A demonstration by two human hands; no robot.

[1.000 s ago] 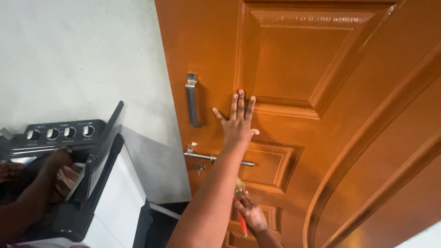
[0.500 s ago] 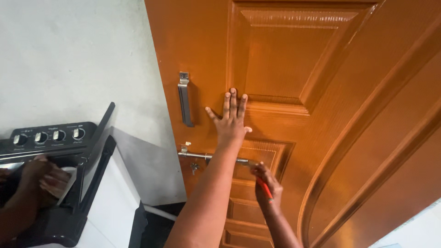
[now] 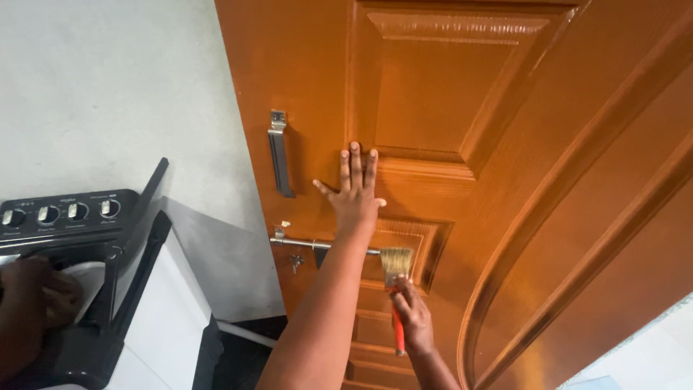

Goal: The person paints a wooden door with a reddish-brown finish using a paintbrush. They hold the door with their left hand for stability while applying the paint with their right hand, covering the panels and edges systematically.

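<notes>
My left hand [image 3: 354, 198] lies flat on the glossy orange-brown panelled door [image 3: 520, 144], fingers spread and pointing up, just right of the metal pull handle [image 3: 280, 155]. My left arm crosses in front of the sliding metal bolt [image 3: 296, 243]. Below it, my right hand [image 3: 413, 318] grips the red handle of a paintbrush [image 3: 395, 261]. Its pale bristles point up and touch the door at the bolt's right end, beside a small recessed panel.
Left of the door is a grey-white wall [image 3: 108, 94]. A black cooker with a row of knobs [image 3: 65, 215] stands at the lower left, its lid or door raised. Another person's hand [image 3: 29, 300] works inside it. A white surface shows at the bottom right corner.
My right hand rose from low on the door toward the bolt, then turned the brush so its bristles show pointing up. My left hand stayed flat. The other person's hands shifted inside the cooker.
</notes>
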